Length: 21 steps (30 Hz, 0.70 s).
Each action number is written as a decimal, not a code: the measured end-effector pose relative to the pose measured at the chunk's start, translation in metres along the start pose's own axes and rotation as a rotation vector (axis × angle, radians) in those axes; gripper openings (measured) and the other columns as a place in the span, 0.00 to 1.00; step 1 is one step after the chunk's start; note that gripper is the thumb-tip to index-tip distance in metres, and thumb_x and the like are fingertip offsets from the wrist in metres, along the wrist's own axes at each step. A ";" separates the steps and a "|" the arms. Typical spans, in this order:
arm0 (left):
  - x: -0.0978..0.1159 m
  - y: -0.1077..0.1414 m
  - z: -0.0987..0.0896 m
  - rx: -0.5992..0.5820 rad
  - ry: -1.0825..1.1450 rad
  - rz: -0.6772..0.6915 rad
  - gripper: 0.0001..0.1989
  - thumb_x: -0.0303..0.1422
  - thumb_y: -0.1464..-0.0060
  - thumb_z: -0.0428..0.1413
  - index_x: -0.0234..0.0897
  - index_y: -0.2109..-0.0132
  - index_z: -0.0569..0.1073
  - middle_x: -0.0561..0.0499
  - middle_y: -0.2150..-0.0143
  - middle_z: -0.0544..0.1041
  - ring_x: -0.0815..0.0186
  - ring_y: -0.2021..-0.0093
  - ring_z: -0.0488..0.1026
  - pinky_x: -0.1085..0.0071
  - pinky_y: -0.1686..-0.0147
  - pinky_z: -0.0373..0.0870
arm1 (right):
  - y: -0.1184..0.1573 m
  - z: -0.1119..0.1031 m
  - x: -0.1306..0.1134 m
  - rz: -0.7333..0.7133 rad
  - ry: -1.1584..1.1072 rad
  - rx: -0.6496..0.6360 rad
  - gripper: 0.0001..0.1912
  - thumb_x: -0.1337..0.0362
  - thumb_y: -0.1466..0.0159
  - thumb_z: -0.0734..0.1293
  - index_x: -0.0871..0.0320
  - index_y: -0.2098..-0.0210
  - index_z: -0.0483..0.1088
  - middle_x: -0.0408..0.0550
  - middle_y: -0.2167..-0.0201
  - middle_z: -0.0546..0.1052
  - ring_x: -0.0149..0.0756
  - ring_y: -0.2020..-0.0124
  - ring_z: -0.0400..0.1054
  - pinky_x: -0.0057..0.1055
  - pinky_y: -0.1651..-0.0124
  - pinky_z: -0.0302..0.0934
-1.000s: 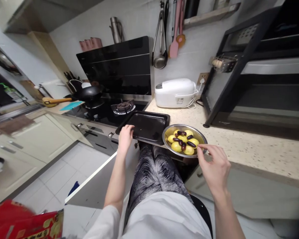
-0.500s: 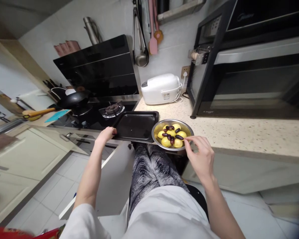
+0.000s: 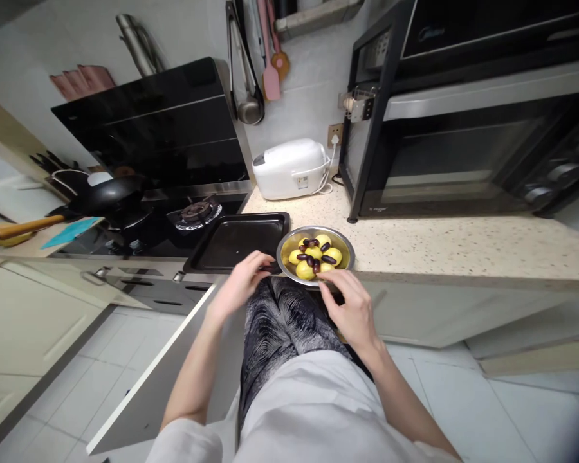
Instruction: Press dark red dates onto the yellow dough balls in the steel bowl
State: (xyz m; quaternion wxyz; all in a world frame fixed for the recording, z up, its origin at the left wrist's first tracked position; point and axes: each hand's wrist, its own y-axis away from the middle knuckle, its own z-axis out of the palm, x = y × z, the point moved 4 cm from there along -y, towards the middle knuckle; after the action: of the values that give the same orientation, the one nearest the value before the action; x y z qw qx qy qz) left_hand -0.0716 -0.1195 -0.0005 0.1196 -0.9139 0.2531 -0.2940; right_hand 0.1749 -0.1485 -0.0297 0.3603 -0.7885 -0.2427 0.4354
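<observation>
A steel bowl (image 3: 350,258) at the counter's front edge holds several round yellow pieces (image 3: 305,270) with dark oval fruits (image 3: 328,259) lying on and between them. My right hand (image 3: 351,302) is at the bowl's front right, fingers curved and thumb apart from the fingertips, with nothing visible between them. To the left of the bowl lies a black baking tray (image 3: 236,239). My left hand (image 3: 244,280) is over the tray's front right corner, close to the bowl, its fingers bent; whether they pinch anything is too small to tell.
A white appliance (image 3: 289,168) stands behind the bowl. The gas stove (image 3: 197,212) with a black wok (image 3: 107,196) is at the left, and a large black oven (image 3: 453,154) at the right. A cabinet door (image 3: 159,379) hangs open below.
My left hand has moved right, from the tray's front left corner to its front right corner. My right hand has shifted to the bowl's front rim. The view has turned slightly right.
</observation>
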 end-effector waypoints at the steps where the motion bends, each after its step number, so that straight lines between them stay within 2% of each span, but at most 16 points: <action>1: 0.014 -0.001 0.012 -0.018 0.064 0.033 0.10 0.27 0.32 0.52 0.39 0.47 0.71 0.48 0.54 0.74 0.62 0.53 0.75 0.68 0.51 0.72 | 0.002 0.002 -0.002 -0.010 -0.013 -0.024 0.08 0.69 0.29 0.66 0.54 0.53 0.76 0.49 0.57 0.82 0.41 0.54 0.77 0.40 0.48 0.71; 4: 0.042 -0.002 0.033 0.034 0.186 0.062 0.09 0.27 0.31 0.52 0.40 0.46 0.69 0.47 0.52 0.75 0.63 0.51 0.75 0.68 0.50 0.73 | 0.006 0.004 -0.006 -0.042 -0.042 -0.075 0.14 0.70 0.29 0.66 0.53 0.46 0.75 0.49 0.52 0.82 0.40 0.49 0.77 0.39 0.45 0.72; 9: 0.062 0.003 0.040 0.122 0.297 0.033 0.06 0.30 0.30 0.53 0.39 0.48 0.70 0.47 0.52 0.77 0.65 0.55 0.76 0.69 0.53 0.74 | 0.007 0.004 -0.006 -0.046 -0.081 -0.084 0.15 0.69 0.29 0.67 0.51 0.45 0.76 0.48 0.51 0.83 0.39 0.50 0.78 0.38 0.45 0.73; 17: 0.070 0.007 0.055 0.206 0.446 -0.023 0.08 0.31 0.32 0.56 0.39 0.47 0.70 0.46 0.51 0.78 0.63 0.53 0.79 0.68 0.51 0.78 | 0.005 0.007 -0.007 -0.027 -0.128 -0.093 0.10 0.67 0.29 0.67 0.51 0.50 0.77 0.47 0.56 0.83 0.38 0.54 0.78 0.37 0.49 0.73; 21: 0.070 0.008 0.056 0.259 0.435 0.002 0.14 0.32 0.31 0.55 0.40 0.41 0.69 0.43 0.43 0.74 0.61 0.46 0.77 0.66 0.50 0.79 | -0.004 0.000 0.009 0.093 0.005 0.023 0.06 0.64 0.30 0.69 0.53 0.54 0.76 0.47 0.60 0.82 0.40 0.59 0.76 0.38 0.55 0.71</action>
State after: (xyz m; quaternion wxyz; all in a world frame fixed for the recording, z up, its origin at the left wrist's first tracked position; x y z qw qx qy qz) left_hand 0.0073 -0.1598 -0.0148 0.1787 -0.8058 0.2341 -0.5138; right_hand 0.1792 -0.1395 -0.0309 0.3493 -0.7959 -0.1996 0.4524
